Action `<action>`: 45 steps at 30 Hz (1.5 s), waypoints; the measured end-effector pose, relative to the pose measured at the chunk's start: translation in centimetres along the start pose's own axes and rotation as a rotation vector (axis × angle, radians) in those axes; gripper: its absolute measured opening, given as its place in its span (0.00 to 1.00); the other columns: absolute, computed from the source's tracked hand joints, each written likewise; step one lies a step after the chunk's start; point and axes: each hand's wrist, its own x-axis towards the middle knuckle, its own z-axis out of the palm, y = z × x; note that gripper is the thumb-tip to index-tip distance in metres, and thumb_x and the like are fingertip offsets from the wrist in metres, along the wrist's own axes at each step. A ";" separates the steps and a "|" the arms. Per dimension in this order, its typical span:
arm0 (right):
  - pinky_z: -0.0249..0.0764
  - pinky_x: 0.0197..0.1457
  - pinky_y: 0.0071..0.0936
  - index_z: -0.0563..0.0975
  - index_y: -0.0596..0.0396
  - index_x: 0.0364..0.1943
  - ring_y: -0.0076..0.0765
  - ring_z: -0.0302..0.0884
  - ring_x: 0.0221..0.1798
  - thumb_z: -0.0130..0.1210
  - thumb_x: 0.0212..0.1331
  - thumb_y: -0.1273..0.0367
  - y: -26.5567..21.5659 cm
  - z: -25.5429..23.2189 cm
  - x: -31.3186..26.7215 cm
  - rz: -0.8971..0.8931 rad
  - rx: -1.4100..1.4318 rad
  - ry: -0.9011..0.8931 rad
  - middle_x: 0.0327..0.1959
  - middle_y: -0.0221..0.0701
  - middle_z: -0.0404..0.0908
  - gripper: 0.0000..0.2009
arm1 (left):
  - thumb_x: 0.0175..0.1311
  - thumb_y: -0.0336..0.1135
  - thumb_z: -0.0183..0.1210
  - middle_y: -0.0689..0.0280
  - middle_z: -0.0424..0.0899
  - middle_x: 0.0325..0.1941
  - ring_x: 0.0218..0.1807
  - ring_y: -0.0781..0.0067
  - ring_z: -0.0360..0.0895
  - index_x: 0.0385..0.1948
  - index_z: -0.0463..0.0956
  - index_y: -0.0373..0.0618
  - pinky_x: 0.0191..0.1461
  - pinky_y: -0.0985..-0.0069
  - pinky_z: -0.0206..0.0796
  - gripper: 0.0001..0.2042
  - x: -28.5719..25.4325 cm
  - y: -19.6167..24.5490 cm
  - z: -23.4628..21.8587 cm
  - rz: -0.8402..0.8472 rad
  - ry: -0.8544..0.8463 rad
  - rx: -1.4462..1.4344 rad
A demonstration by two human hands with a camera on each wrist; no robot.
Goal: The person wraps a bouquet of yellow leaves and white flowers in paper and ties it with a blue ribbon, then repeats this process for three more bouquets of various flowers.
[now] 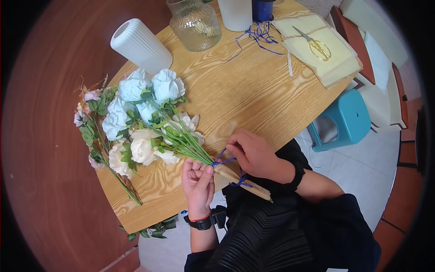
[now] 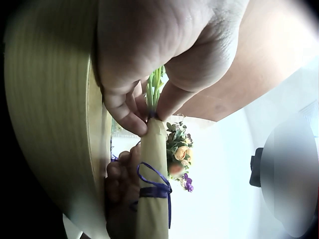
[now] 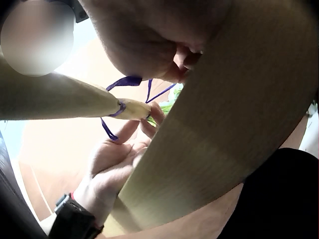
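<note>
A bouquet of pale blue flowers and cream flowers lies over the table's near left part, its green stems running into a paper-wrapped handle. My left hand pinches the top of the wrap between thumb and fingers, palm up. A blue ribbon crosses the stems there, and my right hand pinches one end of it above the wrap. Lower on the wrapped handle a second ribbon is tied in a bow.
A loose flower spray lies left of the bouquet. Along the far side stand a white ribbed vase, a glass vase, a white container and a ribbon spool. Gold-handled scissors rest on paper sheets. A teal stool is on the floor.
</note>
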 end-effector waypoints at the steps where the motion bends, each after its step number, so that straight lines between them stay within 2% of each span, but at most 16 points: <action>1: 0.69 0.29 0.35 0.73 0.56 0.36 0.47 0.75 0.28 0.56 0.61 0.71 0.0 -0.2 0.2 0.020 0.007 -0.017 0.29 0.38 0.75 0.05 | 0.60 0.15 0.57 0.57 0.78 0.50 0.52 0.68 0.76 0.57 0.64 0.36 0.60 0.70 0.67 0.22 -0.1 0.0 0.0 -0.003 0.010 0.000; 2: 0.70 0.29 0.36 0.73 0.57 0.37 0.48 0.76 0.28 0.56 0.62 0.70 0.0 -0.3 0.3 0.041 0.016 -0.038 0.30 0.39 0.75 0.06 | 0.60 0.14 0.57 0.57 0.78 0.51 0.52 0.68 0.76 0.57 0.64 0.37 0.60 0.71 0.66 0.23 -0.1 0.0 0.0 -0.005 0.025 -0.001; 5: 0.68 0.28 0.31 0.73 0.58 0.38 0.38 0.75 0.25 0.54 0.64 0.70 -0.1 -0.8 0.7 0.087 0.088 -0.099 0.28 0.36 0.75 0.06 | 0.60 0.13 0.56 0.58 0.77 0.52 0.55 0.67 0.76 0.57 0.64 0.38 0.60 0.73 0.66 0.23 -0.3 -0.5 -0.9 0.022 -0.016 -0.035; 8: 0.67 0.28 0.26 0.73 0.58 0.39 0.25 0.71 0.24 0.53 0.67 0.68 -0.8 -1.7 1.1 0.386 0.423 -0.263 0.27 0.31 0.75 0.07 | 0.59 0.12 0.56 0.58 0.77 0.54 0.57 0.66 0.75 0.58 0.64 0.38 0.60 0.73 0.65 0.24 -0.5 -0.3 -0.7 0.010 -0.012 -0.013; 11: 0.65 0.28 0.20 0.73 0.59 0.40 0.16 0.68 0.26 0.52 0.69 0.67 -2.0 -2.0 1.6 0.433 0.661 -0.331 0.26 0.25 0.73 0.08 | 0.59 0.11 0.55 0.58 0.77 0.54 0.58 0.66 0.74 0.58 0.64 0.37 0.61 0.72 0.65 0.24 -0.6 -0.1 -0.2 0.024 -0.012 -0.037; 14: 0.65 0.28 0.17 0.72 0.59 0.41 0.13 0.68 0.27 0.51 0.70 0.68 -2.5 -1.6 1.8 0.402 0.734 -0.357 0.26 0.23 0.73 0.07 | 0.59 0.11 0.54 0.58 0.77 0.54 0.57 0.66 0.75 0.58 0.65 0.37 0.62 0.71 0.64 0.24 -0.6 0.1 0.3 0.025 0.010 -0.050; 17: 0.64 0.28 0.16 0.72 0.59 0.41 0.11 0.67 0.27 0.51 0.69 0.69 -2.3 -1.8 2.1 0.367 0.710 -0.347 0.26 0.22 0.73 0.07 | 0.60 0.11 0.54 0.58 0.77 0.54 0.57 0.65 0.75 0.58 0.65 0.36 0.63 0.67 0.65 0.23 -0.6 0.0 0.1 0.035 0.001 -0.060; 20: 0.65 0.28 0.17 0.72 0.60 0.41 0.11 0.68 0.27 0.52 0.69 0.69 -1.5 -2.4 1.7 0.437 0.773 -0.346 0.26 0.22 0.74 0.07 | 0.60 0.12 0.54 0.57 0.77 0.53 0.56 0.65 0.75 0.58 0.64 0.36 0.64 0.61 0.66 0.23 -0.2 -0.2 0.1 0.056 -0.046 -0.031; 23: 0.65 0.27 0.18 0.74 0.59 0.38 0.13 0.70 0.25 0.53 0.68 0.69 -1.9 -3.1 1.9 0.394 0.716 -0.298 0.24 0.23 0.75 0.06 | 0.60 0.12 0.54 0.57 0.77 0.53 0.54 0.64 0.76 0.58 0.64 0.35 0.63 0.56 0.68 0.23 -0.3 0.1 0.6 0.021 0.007 0.003; 26: 0.66 0.25 0.21 0.76 0.57 0.35 0.19 0.73 0.22 0.56 0.65 0.69 -2.2 -3.7 2.5 0.174 0.378 -0.329 0.23 0.27 0.76 0.06 | 0.60 0.12 0.54 0.57 0.77 0.52 0.54 0.63 0.77 0.57 0.64 0.35 0.63 0.57 0.68 0.23 -0.3 0.2 0.8 0.012 0.025 -0.001; 32: 0.64 0.21 0.20 0.77 0.56 0.32 0.20 0.71 0.19 0.61 0.60 0.69 -1.6 -3.9 2.1 0.109 0.324 -0.420 0.23 0.28 0.76 0.06 | 0.59 0.13 0.55 0.56 0.77 0.52 0.55 0.60 0.77 0.58 0.64 0.34 0.62 0.57 0.68 0.23 -0.4 0.0 0.7 0.035 0.026 0.004; 38: 0.67 0.22 0.21 0.77 0.56 0.32 0.21 0.74 0.20 0.62 0.59 0.69 -1.5 -3.9 2.1 0.107 0.334 -0.451 0.23 0.28 0.76 0.06 | 0.58 0.13 0.56 0.57 0.77 0.52 0.56 0.58 0.77 0.58 0.64 0.34 0.64 0.55 0.66 0.24 -0.3 0.2 1.0 0.023 0.023 0.043; 45: 0.71 0.25 0.22 0.77 0.55 0.33 0.24 0.78 0.22 0.61 0.58 0.70 -1.1 -4.6 2.5 0.049 0.281 -0.490 0.24 0.29 0.78 0.05 | 0.57 0.12 0.56 0.58 0.76 0.51 0.57 0.60 0.75 0.58 0.64 0.34 0.65 0.55 0.65 0.25 -0.4 0.0 0.8 0.031 0.028 0.051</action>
